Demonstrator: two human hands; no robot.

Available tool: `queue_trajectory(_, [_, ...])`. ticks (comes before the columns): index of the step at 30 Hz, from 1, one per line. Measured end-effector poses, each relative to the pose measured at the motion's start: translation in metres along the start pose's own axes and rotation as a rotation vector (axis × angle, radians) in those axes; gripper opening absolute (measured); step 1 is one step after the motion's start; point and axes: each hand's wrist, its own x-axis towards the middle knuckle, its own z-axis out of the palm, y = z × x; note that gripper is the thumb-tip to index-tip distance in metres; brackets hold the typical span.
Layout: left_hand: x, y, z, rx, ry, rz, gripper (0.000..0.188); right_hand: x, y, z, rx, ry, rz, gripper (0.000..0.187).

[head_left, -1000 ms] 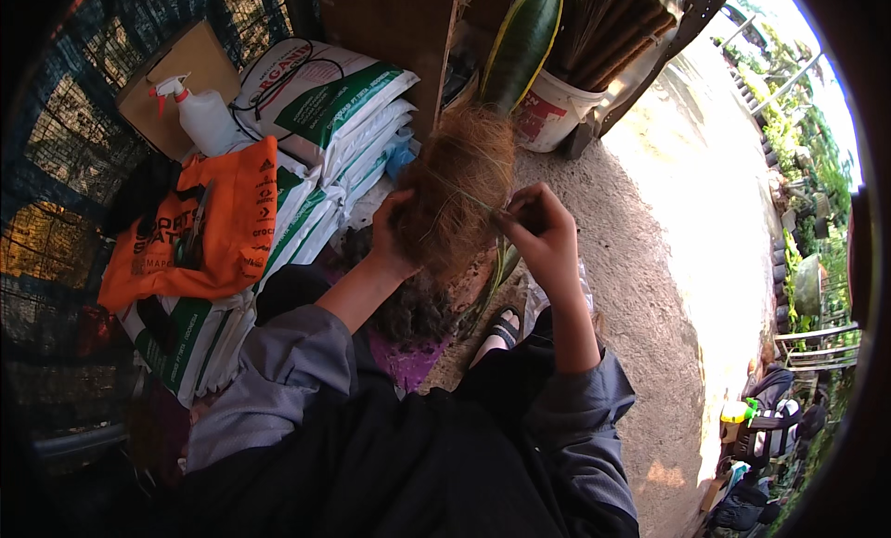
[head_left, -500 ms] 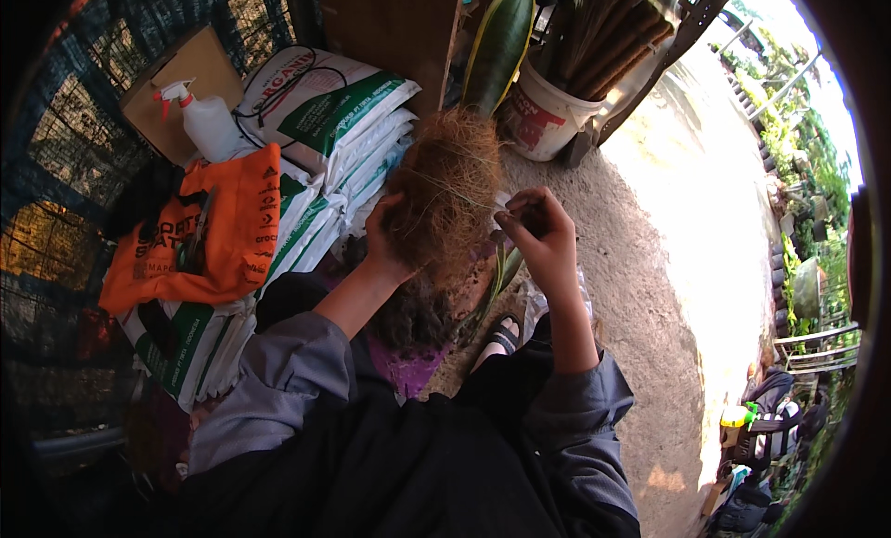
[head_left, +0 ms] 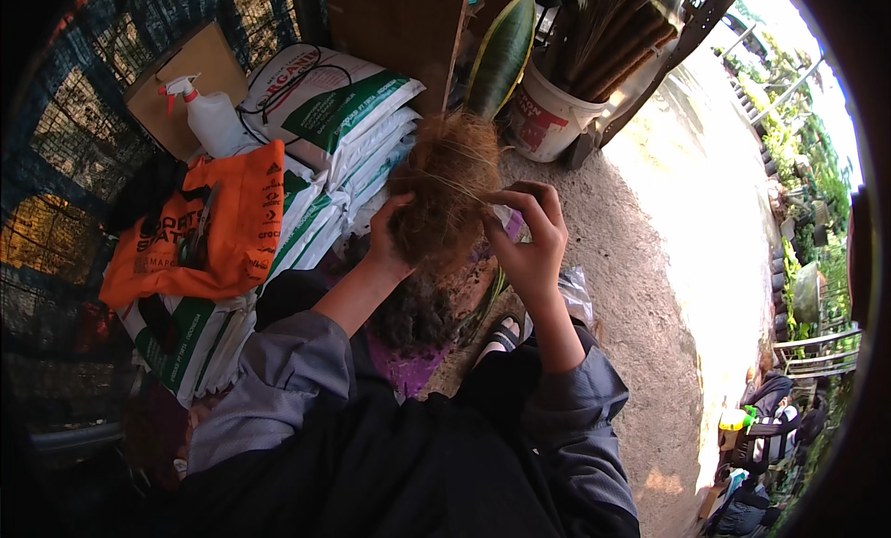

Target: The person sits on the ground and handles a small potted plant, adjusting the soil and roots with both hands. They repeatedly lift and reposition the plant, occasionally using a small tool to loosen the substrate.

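Observation:
A shaggy ball of brown coconut fibre (head_left: 450, 181) is held up in front of me. Out of its far end rises a broad green leaf with yellow edges (head_left: 501, 60), like a snake plant's. My left hand (head_left: 383, 241) is wrapped round the ball's near left side, its fingers partly hidden behind the fibre. At the right side, my right hand (head_left: 534, 236) pinches with thumb and fingertips close against the ball. A thin pale thread (head_left: 461, 193) crosses the fibre toward those fingertips. Below the ball, dark soil (head_left: 413, 315) lies on a purple sheet (head_left: 406, 371).
White and green sacks (head_left: 357, 120) are stacked at left, with an orange bag (head_left: 223, 232) and a spray bottle (head_left: 213, 122) on them. A white bucket (head_left: 548, 120) stands at the back. Clear plastic (head_left: 575, 297) lies near my sandalled foot (head_left: 501, 338).
My right hand has moved in from slightly apart to touch the ball's right side. My left hand keeps its hold on the ball.

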Motion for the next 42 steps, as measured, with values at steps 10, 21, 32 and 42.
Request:
queue_trajectory(10, [-0.001, 0.001, 0.005, 0.001, 0.005, 0.003, 0.046, 0.004, 0.003, 0.005, 0.023, 0.075, -0.031, 0.019])
queue_trajectory(21, [0.006, 0.004, 0.006, -0.013, -0.005, 0.112, 0.048, 0.008, 0.005, -0.004, 0.190, 0.038, 0.020, 0.015])
queue_trajectory(32, [0.004, 0.007, 0.005, -0.054, 0.096, 0.081, 0.043, 0.008, 0.014, 0.004, 0.175, -0.050, 0.120, 0.014])
queue_trajectory(42, [0.006, 0.003, 0.011, -0.028, -0.024, 0.149, 0.049, -0.007, 0.040, 0.033, 0.160, -0.123, 0.222, 0.020])
